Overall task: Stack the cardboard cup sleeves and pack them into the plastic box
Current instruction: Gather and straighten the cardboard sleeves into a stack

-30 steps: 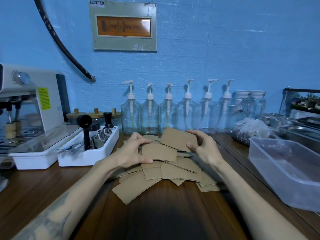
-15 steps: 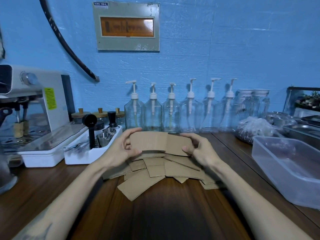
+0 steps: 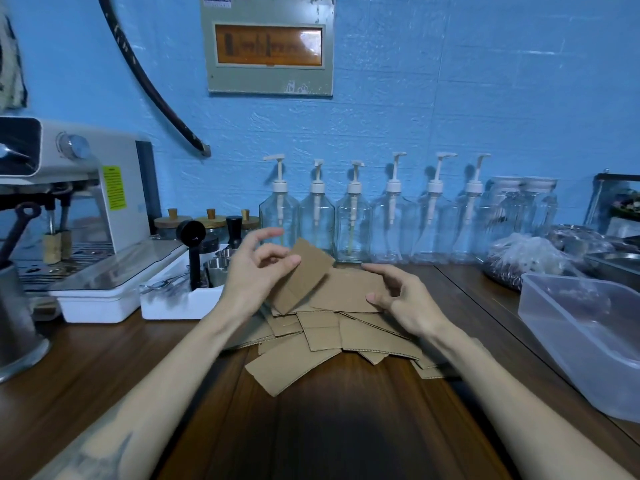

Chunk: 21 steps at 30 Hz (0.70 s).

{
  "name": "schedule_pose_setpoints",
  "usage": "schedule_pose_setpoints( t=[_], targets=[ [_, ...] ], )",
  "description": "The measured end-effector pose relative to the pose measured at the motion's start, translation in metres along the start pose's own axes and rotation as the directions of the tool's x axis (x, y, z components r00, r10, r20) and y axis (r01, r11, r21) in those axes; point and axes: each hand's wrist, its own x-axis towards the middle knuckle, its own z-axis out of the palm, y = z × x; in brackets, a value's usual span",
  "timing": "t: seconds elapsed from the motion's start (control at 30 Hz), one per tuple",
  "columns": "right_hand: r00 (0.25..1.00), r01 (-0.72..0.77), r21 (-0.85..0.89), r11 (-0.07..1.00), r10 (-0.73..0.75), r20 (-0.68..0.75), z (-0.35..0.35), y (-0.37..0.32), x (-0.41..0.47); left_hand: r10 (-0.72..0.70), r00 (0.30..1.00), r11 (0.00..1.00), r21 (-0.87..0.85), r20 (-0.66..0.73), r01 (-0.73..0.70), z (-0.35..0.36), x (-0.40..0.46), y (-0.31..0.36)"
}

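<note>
Two hands working over loose brown cardboard cup sleeves [image 3: 322, 344] heaped on the dark wooden desk [image 3: 346, 427]. Left hand [image 3: 258, 271] is pinching one flat sleeve [image 3: 304, 275], long axis tilting up-right; right hand [image 3: 403, 299] is gripping another [image 3: 349, 291], lying roughly level. Stacking is barely starting: next, aligning edges. Clear plastic box [image 3: 585, 341] is waiting at right.

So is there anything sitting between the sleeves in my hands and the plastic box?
Nothing visible. The sleeves are up off the pile, and only bare counter lies between them and the open plastic box.
</note>
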Motion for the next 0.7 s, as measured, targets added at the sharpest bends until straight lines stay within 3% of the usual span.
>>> schedule_pose_setpoints(
  t=[0.1,0.2,0.43,0.57,0.7],
  targets=[
    [1.0,0.002,-0.024,1.0,-0.001,0.012,0.002,0.001,0.001,0.077,0.973,0.963,0.238,0.219,-0.13,0.01,-0.008,-0.01],
    [0.999,-0.012,-0.042,0.999,0.014,0.036,0.001,0.003,0.001,0.076,0.908,0.825,0.486,0.412,-0.289,0.011,-0.013,-0.022],
    [0.99,-0.052,-0.016,0.999,0.053,0.132,0.001,-0.004,-0.003,0.019,0.97,0.824,0.545,0.244,-0.153,0.02,-0.018,-0.026],
    [0.988,-0.063,0.114,0.992,0.045,0.151,0.007,-0.021,-0.009,-0.053,0.934,0.84,0.522,0.353,-0.15,0.031,-0.021,-0.029],
    [0.987,0.046,-0.081,0.996,-0.033,0.155,0.011,-0.027,-0.013,-0.032,0.913,0.786,0.575,0.407,-0.229,0.03,-0.019,-0.031]
  ],
)
